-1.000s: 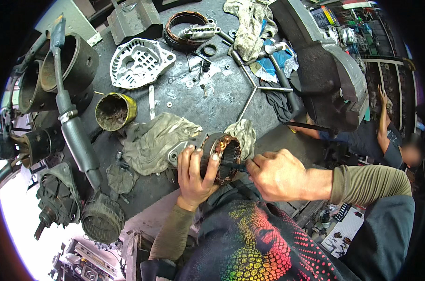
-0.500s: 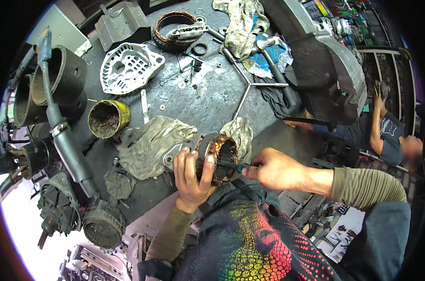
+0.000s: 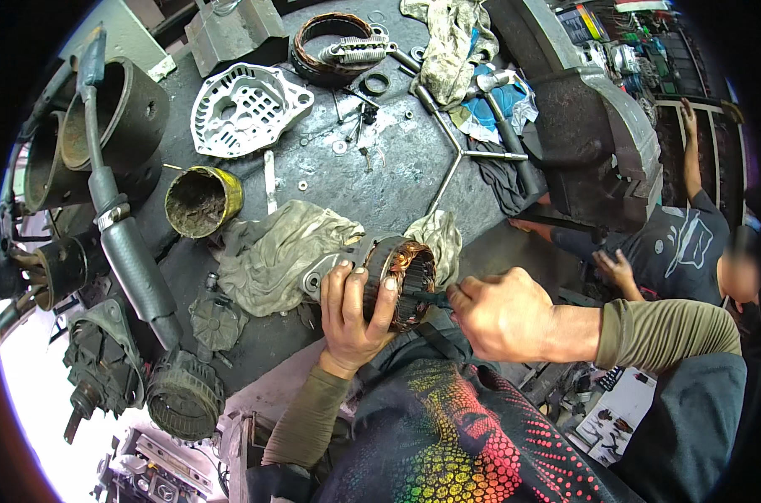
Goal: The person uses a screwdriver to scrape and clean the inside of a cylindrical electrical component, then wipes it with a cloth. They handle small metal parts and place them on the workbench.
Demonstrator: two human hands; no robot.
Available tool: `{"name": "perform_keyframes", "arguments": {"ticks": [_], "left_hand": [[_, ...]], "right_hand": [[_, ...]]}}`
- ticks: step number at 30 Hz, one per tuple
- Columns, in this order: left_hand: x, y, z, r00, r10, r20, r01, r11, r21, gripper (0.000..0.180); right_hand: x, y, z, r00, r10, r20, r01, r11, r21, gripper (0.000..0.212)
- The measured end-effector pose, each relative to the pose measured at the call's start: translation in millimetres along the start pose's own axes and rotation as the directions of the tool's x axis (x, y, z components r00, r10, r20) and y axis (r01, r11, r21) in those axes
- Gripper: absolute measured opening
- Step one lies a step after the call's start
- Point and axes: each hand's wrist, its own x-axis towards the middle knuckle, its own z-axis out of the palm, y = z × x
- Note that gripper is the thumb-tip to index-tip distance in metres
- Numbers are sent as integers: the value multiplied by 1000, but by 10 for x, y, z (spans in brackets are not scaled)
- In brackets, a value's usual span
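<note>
My left hand point(image 3: 355, 323) is wrapped around an alternator stator point(image 3: 378, 266), its fingers over the dark outer ring and its copper windings facing right. A light metal housing point(image 3: 313, 282) with a bolt lug sits against the stator's left side. My right hand point(image 3: 508, 317) is closed on a screwdriver point(image 3: 433, 298) with a dark teal handle. The tool points left into the stator's open end; its tip is hidden inside. A grey rag point(image 3: 271, 260) lies beside the housing, and another rag point(image 3: 441, 239) lies behind the stator.
On the bench stand a yellow can point(image 3: 202, 201), a slotted alternator cover point(image 3: 248, 111) and another copper-wound stator point(image 3: 309, 63). A three-armed wrench point(image 3: 457, 152) and a hammer point(image 3: 499, 113) lie farther right. At the right edge is another person point(image 3: 678, 243).
The bench has shifted slightly right in view. My right hand has turned a little with the screwdriver, which stays in the stator. The other person's arms have moved apart.
</note>
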Motion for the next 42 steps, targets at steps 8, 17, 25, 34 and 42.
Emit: {"name": "perform_keyframes", "arguments": {"ticks": [8, 17, 25, 34, 42], "left_hand": [[-11, -29, -11, 1000, 10, 16, -10, 1000, 12, 52], [-95, -27, 14, 1000, -28, 7, 27, 1000, 8, 51], [144, 100, -151, 993, -48, 107, 53, 998, -43, 86], [690, -207, -621, 925, -281, 256, 294, 956, -14, 51], [391, -310, -29, 544, -826, 144, 703, 355, -616, 41]], "right_hand": [[12, -97, -60, 992, -122, 7, 121, 974, -190, 61], [62, -146, -120, 1000, 10, 23, -9, 999, -31, 33], [97, -169, -82, 956, 288, -54, -254, 907, 337, 26], [-30, 59, 181, 786, -178, -593, 405, 871, 276, 26], [366, 399, 335, 430, -658, -618, 881, 156, 446, 10]]}}
